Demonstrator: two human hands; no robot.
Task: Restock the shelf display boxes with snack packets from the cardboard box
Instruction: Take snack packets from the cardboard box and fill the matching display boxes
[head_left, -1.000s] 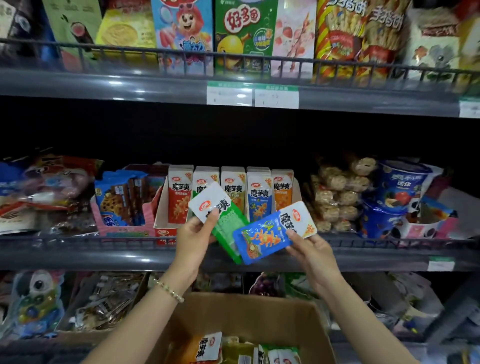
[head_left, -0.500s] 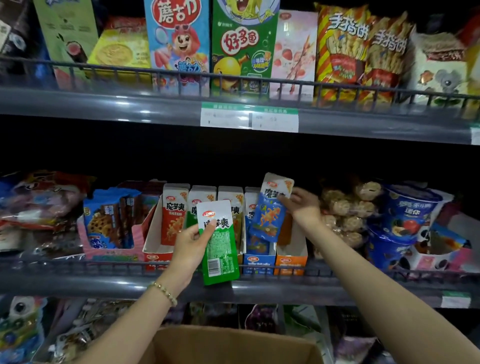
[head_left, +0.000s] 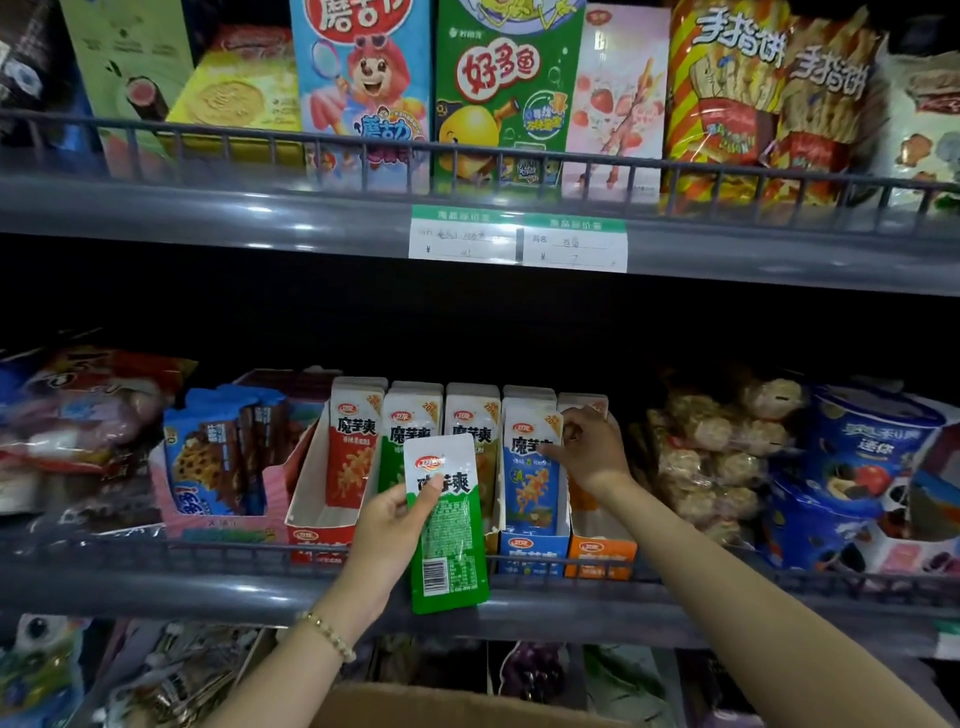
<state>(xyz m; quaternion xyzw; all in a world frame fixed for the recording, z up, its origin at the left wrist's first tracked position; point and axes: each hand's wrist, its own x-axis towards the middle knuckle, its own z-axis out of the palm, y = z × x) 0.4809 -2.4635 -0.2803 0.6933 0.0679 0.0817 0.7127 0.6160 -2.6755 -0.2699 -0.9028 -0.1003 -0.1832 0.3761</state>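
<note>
My left hand (head_left: 387, 532) pinches a green snack packet (head_left: 448, 525) upright, back side toward me, in front of the green display box row. My right hand (head_left: 584, 449) holds the top corner of a blue snack packet (head_left: 531, 470) that stands at the front of the blue display box (head_left: 532, 553). Red (head_left: 317, 540), green and orange (head_left: 600, 556) display boxes stand beside it on the middle shelf, each with upright packets. The cardboard box (head_left: 441, 709) shows only its top edge at the bottom of the view.
A grey shelf rail (head_left: 208, 587) runs in front of the display boxes. Blue cookie packs in a pink box (head_left: 223, 462) sit to the left, bagged round snacks (head_left: 722, 457) and blue tubs (head_left: 862, 467) to the right. The upper shelf (head_left: 260, 228) carries large snack boxes and bags.
My right hand has lowered the blue packet into the blue display box. My left hand has kept the green packet, raised slightly toward the boxes. The camera has tilted up, so the cardboard box is nearly out of view.
</note>
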